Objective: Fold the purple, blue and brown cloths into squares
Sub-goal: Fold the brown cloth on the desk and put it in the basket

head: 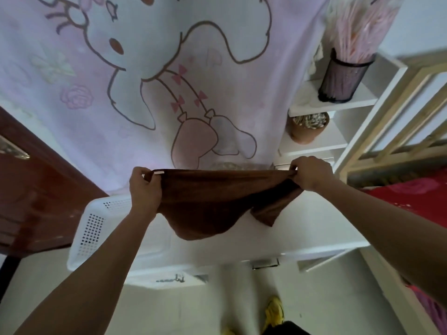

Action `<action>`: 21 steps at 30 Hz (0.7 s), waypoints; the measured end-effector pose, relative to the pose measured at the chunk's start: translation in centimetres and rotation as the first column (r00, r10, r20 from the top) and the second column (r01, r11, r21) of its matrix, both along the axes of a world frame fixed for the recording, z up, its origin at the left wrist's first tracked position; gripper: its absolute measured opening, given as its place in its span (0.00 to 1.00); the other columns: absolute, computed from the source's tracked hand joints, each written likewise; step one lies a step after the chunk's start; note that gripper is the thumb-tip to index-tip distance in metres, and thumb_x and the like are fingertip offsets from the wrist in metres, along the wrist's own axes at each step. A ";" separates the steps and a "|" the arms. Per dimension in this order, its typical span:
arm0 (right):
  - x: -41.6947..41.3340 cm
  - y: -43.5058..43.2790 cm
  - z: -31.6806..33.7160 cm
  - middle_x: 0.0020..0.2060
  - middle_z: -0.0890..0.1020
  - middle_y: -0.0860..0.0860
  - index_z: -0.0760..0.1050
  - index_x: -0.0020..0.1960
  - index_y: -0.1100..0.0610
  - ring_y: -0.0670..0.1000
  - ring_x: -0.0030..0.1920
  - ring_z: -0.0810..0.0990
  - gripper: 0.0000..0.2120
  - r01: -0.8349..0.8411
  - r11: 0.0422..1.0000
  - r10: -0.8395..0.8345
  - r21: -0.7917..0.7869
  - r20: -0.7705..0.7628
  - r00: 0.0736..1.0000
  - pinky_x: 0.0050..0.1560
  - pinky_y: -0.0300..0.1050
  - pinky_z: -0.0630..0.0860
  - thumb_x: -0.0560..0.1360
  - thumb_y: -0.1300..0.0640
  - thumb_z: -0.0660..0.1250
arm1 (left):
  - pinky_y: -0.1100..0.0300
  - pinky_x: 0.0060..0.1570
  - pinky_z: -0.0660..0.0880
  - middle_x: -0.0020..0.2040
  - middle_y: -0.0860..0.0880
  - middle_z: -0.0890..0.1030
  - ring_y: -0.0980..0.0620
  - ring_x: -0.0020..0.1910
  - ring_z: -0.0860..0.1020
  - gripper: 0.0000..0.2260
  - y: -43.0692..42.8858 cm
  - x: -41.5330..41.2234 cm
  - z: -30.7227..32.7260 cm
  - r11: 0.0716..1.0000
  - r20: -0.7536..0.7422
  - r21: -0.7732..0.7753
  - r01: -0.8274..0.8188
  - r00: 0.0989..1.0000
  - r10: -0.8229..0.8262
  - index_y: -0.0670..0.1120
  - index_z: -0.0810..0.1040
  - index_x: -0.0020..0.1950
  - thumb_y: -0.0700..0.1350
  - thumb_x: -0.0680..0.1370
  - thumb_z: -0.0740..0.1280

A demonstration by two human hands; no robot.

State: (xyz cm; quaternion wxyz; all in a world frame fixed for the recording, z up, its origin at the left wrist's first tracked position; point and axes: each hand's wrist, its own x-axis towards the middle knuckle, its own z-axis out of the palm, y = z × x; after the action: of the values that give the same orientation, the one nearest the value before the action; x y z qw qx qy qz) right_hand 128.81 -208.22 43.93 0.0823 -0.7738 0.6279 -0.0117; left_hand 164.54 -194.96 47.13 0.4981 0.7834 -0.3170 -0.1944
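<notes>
1. The left hand (145, 189) pinches one top corner of the brown cloth (217, 204), fingers curled round the edge beside a small white label.
2. The right hand (310, 174) clenches the opposite top corner, the fabric bunched in its fist.
3. The cloth is held in the air, its top edge taut between the hands, with the rest sagging over the white table (302, 228).
4. A white perforated basket (94, 228) sits on the table under the left forearm.
5. A pink cartoon-rabbit curtain (96, 68) hangs behind.
6. A black mesh holder (343, 78) of pink straws stands on a shelf to the right.
</notes>
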 end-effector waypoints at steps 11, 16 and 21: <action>-2.2 5.7 4.9 0.48 0.82 0.58 0.74 0.53 0.57 0.62 0.50 0.78 0.08 0.292 0.920 -0.154 -0.260 0.443 0.883 0.44 0.48 0.67 0.76 0.57 0.61 | 0.45 0.56 0.74 0.57 0.39 0.76 0.40 0.55 0.75 0.12 2.6 3.2 0.0 0.994 0.035 0.073 -0.085 0.996 0.082 0.38 0.72 0.59 0.41 0.77 0.61; -2.4 6.5 7.4 0.44 0.82 0.56 0.77 0.51 0.55 0.59 0.47 0.78 0.10 0.377 0.874 -0.119 -0.307 0.617 0.778 0.44 0.50 0.71 0.76 0.50 0.65 | 0.53 0.53 0.72 0.59 0.38 0.77 0.38 0.58 0.76 0.14 2.7 3.3 0.4 0.988 0.018 0.092 -0.124 0.992 0.123 0.38 0.73 0.60 0.42 0.77 0.62; -3.0 4.9 6.5 0.45 0.82 0.54 0.78 0.49 0.52 0.59 0.49 0.79 0.12 0.372 0.891 -0.186 -0.262 0.536 0.824 0.45 0.50 0.72 0.75 0.44 0.66 | 0.50 0.52 0.74 0.54 0.36 0.79 0.36 0.55 0.77 0.13 1.6 3.7 -0.9 0.977 0.048 0.179 -0.119 0.993 0.112 0.37 0.76 0.57 0.40 0.75 0.62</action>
State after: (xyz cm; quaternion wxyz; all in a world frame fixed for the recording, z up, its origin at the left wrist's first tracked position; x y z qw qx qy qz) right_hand 125.85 -203.35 50.40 0.0971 -0.6440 0.6807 -0.3355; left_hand 168.25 -193.40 46.20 0.4290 0.8461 -0.2613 -0.1785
